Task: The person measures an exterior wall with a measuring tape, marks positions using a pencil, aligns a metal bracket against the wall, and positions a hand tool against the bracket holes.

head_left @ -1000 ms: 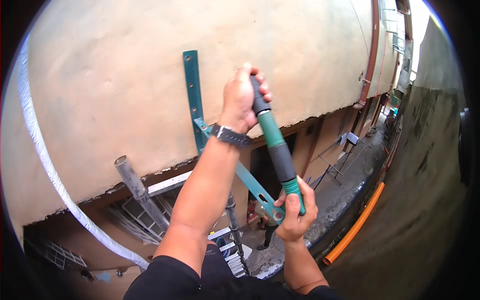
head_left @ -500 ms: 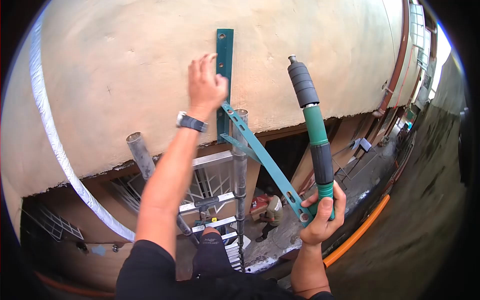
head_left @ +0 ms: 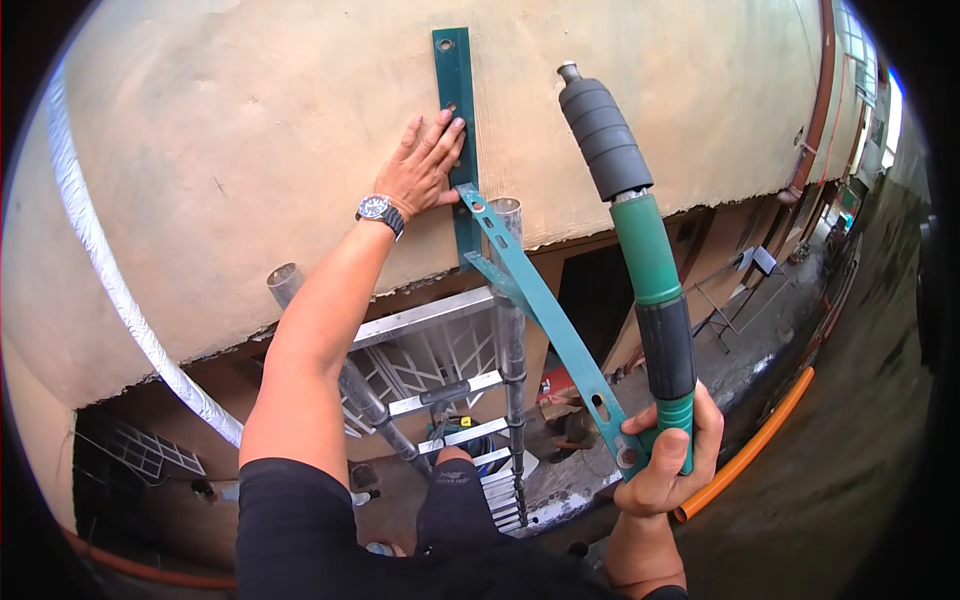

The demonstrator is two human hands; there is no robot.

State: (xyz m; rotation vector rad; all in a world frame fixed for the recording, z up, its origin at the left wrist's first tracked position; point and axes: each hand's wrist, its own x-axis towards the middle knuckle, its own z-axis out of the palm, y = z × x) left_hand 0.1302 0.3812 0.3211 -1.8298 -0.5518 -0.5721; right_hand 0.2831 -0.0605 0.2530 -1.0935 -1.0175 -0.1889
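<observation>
A green metal wall bracket (head_left: 533, 290) stands against the plaster wall, its upright flat on the surface and its arm slanting toward me. My left hand (head_left: 425, 165), with a watch on the wrist, lies with fingers stretched across the upright, just below one of its holes. My right hand (head_left: 668, 460) is wrapped round the handle of a tubular green and black nail gun (head_left: 635, 240). The tool points upward, its metal tip apart from the wall. That hand is also right at the outer end of the bracket's arm; how firmly it touches it is hard to tell.
Below me a metal ladder (head_left: 508, 300) leans near the wall's ragged lower edge. A silver-wrapped pipe (head_left: 120, 270) curves down at left. An orange pipe (head_left: 750, 445) runs at lower right. A person (head_left: 575, 428) is on the ground, partly hidden behind the bracket.
My left hand has come down from a blurred position beside the bracket to lie flat on its upright. The nail gun is still in my right hand, appearing slightly closer. The view has shifted.
</observation>
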